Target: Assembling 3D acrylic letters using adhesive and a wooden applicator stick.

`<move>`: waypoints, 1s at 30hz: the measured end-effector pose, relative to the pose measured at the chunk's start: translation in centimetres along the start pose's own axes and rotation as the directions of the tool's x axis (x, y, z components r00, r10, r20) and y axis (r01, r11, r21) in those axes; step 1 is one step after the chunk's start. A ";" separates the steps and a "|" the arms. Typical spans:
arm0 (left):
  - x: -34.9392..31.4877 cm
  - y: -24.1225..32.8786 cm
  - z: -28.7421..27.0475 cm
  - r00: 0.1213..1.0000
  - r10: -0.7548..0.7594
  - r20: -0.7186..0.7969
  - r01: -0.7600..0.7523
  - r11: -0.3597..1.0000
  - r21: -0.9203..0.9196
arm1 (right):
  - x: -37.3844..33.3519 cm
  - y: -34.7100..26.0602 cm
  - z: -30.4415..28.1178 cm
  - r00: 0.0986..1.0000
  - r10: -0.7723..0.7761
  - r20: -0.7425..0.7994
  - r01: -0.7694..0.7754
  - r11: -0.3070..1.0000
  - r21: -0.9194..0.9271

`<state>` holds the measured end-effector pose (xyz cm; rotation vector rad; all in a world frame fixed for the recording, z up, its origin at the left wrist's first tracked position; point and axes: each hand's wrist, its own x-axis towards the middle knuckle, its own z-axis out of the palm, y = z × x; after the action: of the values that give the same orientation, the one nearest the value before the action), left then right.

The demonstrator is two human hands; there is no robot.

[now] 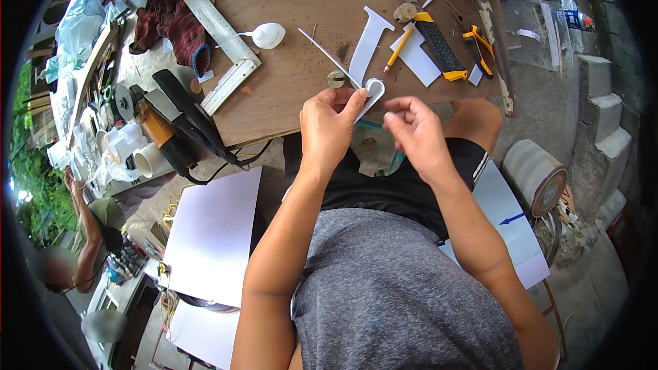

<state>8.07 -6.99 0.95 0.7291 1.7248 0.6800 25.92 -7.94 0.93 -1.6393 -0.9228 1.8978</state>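
Note:
My left hand [327,120] is closed, thumb and fingers pinching a narrow white strip [373,93] at the table's near edge. The strip's right end bends round in a hook-like loop; a long thin part runs up and left over the table. Just to the right, my right hand [416,133] hangs apart from the strip, fingers half curled, thumb and index finger apart, nothing visible between them. Beyond the strip lies a white cut-out piece [370,44] with a flared top. A yellow pencil [399,51] rests against another flat white piece [418,58]. A small round brownish piece [336,79] sits beside my left fingers.
Right on the brown table [295,89] lie a black-and-yellow tool [441,48], pliers [478,49] and a hammer [483,10]. Left are a metal square [226,44], an angle grinder [154,123] and a black corded tool [192,113]. Another person [86,233] is far left.

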 end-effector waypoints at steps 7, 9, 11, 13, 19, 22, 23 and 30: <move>-0.3 0.9 -0.1 1.000 -0.023 0.010 0.023 0.999 0.029 | -1.4 1.1 2.8 1.000 -0.016 -0.011 0.017 0.998 0.061; -0.3 0.9 -0.2 1.000 -0.025 0.014 0.025 0.999 0.027 | -1.5 0.8 3.2 1.000 -0.015 -0.007 0.015 0.999 0.048; -0.3 0.8 -0.3 1.000 -0.025 0.016 0.025 0.999 0.025 | -1.4 0.6 3.3 1.000 -0.015 -0.003 0.015 0.999 0.033; -0.2 0.7 -0.3 1.000 -0.019 0.014 0.018 0.999 0.027 | -1.3 0.4 3.2 1.000 0.001 0.015 -0.001 1.000 0.019; 0.1 0.1 -0.1 0.999 -0.029 0.040 0.030 0.999 -0.020 | -1.1 0.9 2.6 0.999 -0.038 -0.028 0.039 0.999 0.020; -0.1 0.3 -0.1 0.998 -0.042 0.043 0.044 0.999 -0.026 | -0.9 1.1 2.1 0.993 -0.076 -0.086 0.077 0.997 0.009; 0.0 0.3 -0.1 0.998 -0.042 0.044 0.043 0.999 -0.026 | -0.7 1.0 1.8 0.993 -0.076 -0.086 0.077 0.997 0.009; 0.0 0.2 0.0 0.999 -0.023 0.038 0.023 1.000 -0.013 | 1.7 -1.9 0.6 0.970 -0.150 -0.192 0.138 0.988 -0.074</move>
<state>8.10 -6.91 1.08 0.7075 1.6900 0.6578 24.91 -5.54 1.28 -1.7097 -0.9955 1.5941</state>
